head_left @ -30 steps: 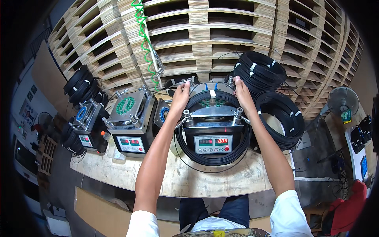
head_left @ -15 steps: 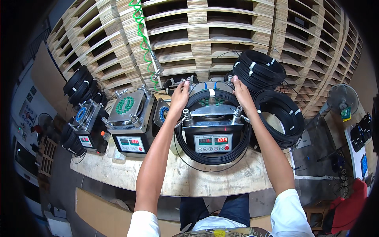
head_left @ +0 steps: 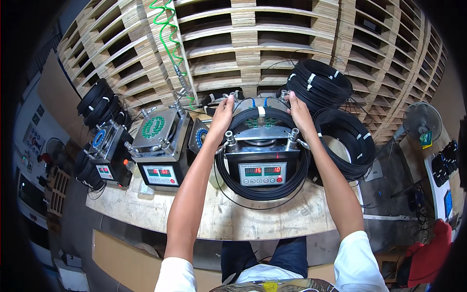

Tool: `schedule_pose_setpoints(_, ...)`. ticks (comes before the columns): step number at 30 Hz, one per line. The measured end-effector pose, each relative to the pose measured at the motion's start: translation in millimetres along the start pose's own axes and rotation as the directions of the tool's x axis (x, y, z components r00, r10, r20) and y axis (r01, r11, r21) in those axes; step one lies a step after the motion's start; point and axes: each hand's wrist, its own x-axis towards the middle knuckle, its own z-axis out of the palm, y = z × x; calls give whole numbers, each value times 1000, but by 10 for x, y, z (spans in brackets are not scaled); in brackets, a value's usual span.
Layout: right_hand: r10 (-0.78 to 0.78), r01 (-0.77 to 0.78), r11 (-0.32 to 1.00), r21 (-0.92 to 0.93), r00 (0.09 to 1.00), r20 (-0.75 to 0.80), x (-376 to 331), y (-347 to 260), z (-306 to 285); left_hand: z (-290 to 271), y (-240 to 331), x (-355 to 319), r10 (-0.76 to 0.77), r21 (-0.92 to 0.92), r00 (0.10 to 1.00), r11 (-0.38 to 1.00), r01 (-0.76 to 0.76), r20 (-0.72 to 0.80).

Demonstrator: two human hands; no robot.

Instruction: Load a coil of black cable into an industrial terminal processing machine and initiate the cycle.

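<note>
A black cable coil point(head_left: 262, 191) with a white tie lies looped around a metal machine point(head_left: 261, 146) that has a red digital display on its front. My left hand point(head_left: 223, 115) rests on the coil's far left side, fingers curled over it. At the far right side, my right hand point(head_left: 297, 111) grips the same coil. Both forearms reach forward over the wooden bench point(head_left: 233, 219).
Two similar machines point(head_left: 158, 146) point(head_left: 104, 151) stand to the left. Stacks of black coils point(head_left: 318, 85) point(head_left: 348, 141) sit at the right, more point(head_left: 99, 100) at the far left. Wooden pallets point(head_left: 243, 44) form the back wall, with a green spiral hose point(head_left: 165, 44) hanging. A fan point(head_left: 421, 121) stands at the right.
Both hands stay on the coil's far side, shifted only slightly. The digits on the machine's display have changed.
</note>
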Motion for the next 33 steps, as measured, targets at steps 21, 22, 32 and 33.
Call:
schedule_pose_setpoints(21, 30, -29, 999, -34, 999, 12, 25, 24, 69, -74, -187, 114, 11, 34, 999, 999, -9, -43)
schedule_pose_setpoints(22, 5, -4, 1000, -18, 1000, 12, 25, 38, 65, -59, -176, 113, 11, 34, 999, 999, -9, -40)
schedule_pose_setpoints(32, -71, 69, 994, 80, 997, 16, 4, 2, 66, -42, -217, 139, 32, 76, 995, 997, -25, -90)
schedule_pose_setpoints(33, -72, 71, 994, 78, 997, 14, 14, 16, 43, -32, -225, 152, 49, 89, 994, 995, -40, -97)
